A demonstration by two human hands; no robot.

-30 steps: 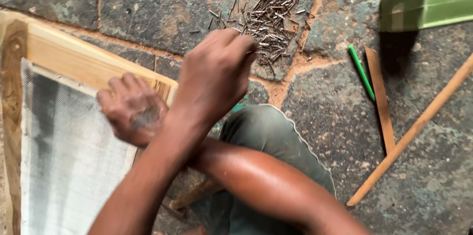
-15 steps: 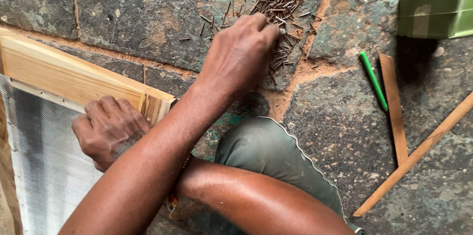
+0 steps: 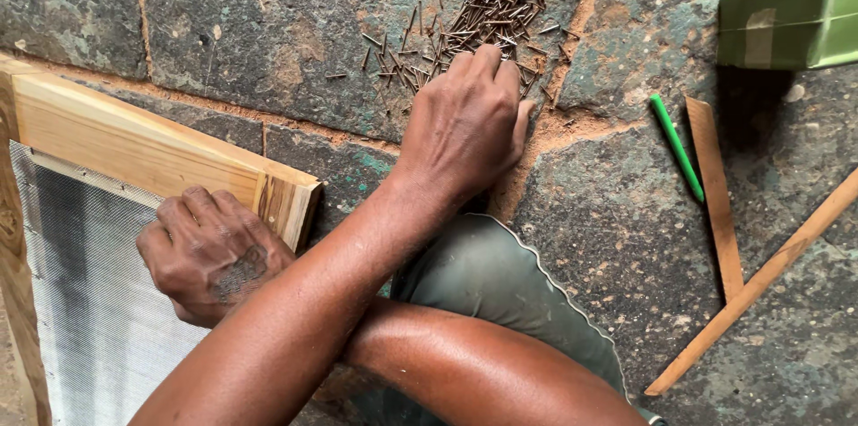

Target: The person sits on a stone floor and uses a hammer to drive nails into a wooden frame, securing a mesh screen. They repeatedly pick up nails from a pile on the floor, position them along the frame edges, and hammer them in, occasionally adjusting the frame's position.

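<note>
**Crossed arms over a nail pile and a mesh-covered frame**

The person crouches over a floor of large grey-green stone slabs (image 3: 268, 24) with sandy orange joints. The arms cross at the forearms. The left hand (image 3: 469, 122) reaches up and away from the body to the loose heap of thin, dark, rusty-looking nails (image 3: 483, 10) scattered on the slab. Its fingers are bent down and drawn close together, tips buried in the near edge of the heap; from above I cannot tell whether they have pinched a nail or only touch the pile.

The right hand (image 3: 210, 252) rests nearer the body, at the inner corner of a pale wooden frame (image 3: 134, 144) that lies flat on the floor at the left. Its fingers are curled inward into a loose fist pressed against the grey wire mesh (image 3: 98, 328) stretched inside the frame; whether anything sits within that fist is hidden.

A knee in olive-green cloth (image 3: 500, 292) shows beneath the arms. To the right, well apart from both hands, lie a slim green pencil-like stick (image 3: 676, 147), a short flat wooden strip (image 3: 715, 198) just beside it, and a longer thin wooden strip (image 3: 760, 278) set diagonally, touching the short one's lower end. A green box-like object (image 3: 786, 19) sits at the upper right edge.
</note>
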